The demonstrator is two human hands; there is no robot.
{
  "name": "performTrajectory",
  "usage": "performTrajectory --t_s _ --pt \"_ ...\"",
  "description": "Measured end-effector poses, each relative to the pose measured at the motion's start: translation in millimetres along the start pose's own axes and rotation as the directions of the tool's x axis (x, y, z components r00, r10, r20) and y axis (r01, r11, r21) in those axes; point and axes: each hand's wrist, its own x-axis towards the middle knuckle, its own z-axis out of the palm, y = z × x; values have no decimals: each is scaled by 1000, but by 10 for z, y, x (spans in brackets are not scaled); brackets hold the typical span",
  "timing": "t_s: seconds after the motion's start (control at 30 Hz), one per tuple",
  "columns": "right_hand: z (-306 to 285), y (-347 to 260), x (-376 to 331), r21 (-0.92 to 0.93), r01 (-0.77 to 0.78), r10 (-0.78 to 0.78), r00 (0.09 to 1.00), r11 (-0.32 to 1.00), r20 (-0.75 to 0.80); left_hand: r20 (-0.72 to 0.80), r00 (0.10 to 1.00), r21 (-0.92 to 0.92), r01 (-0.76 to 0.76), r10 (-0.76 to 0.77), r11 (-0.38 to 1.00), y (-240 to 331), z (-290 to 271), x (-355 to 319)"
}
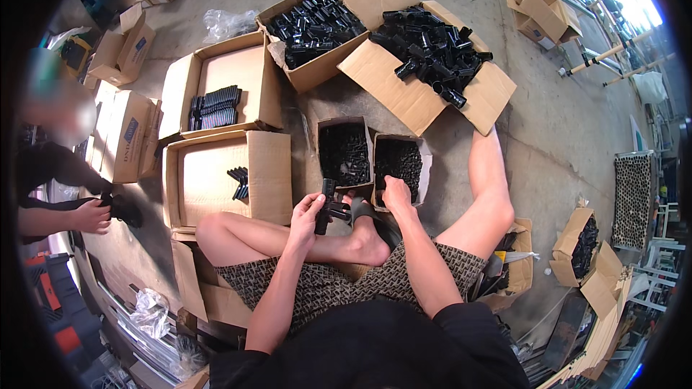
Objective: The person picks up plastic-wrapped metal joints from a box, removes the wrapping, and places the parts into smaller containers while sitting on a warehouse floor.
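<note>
Left hand (308, 210) grips a black plastic part (324, 207), held upright over our crossed legs, just in front of two small boxes. Right hand (397, 193) is curled at the near rim of the right small box (398, 161) w/ small black pieces; can't tell if it grasps anything. Left small box (344, 151) sits beside it. Another person's hand (92, 216) works at far left.

Black plastic parts (432, 43), brown cardboard boxes (223, 173), brown patterned shorts (324, 284).
</note>
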Motion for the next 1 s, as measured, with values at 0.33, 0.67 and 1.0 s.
performTrajectory --t_s 0.33,0.67,1.0 --pt "-121 -143 -105 -64 -34 35 999 997 15 2 977 107 -214 215 971 9 50 2" --pt "-414 -134 -150 750 -116 26 991 651 131 -9 975 165 -218 223 962 -10 61 21" --pt "-324 -870 -361 845 -29 -244 952 533 186 -6 962 257 -261 272 930 -59 96 41"
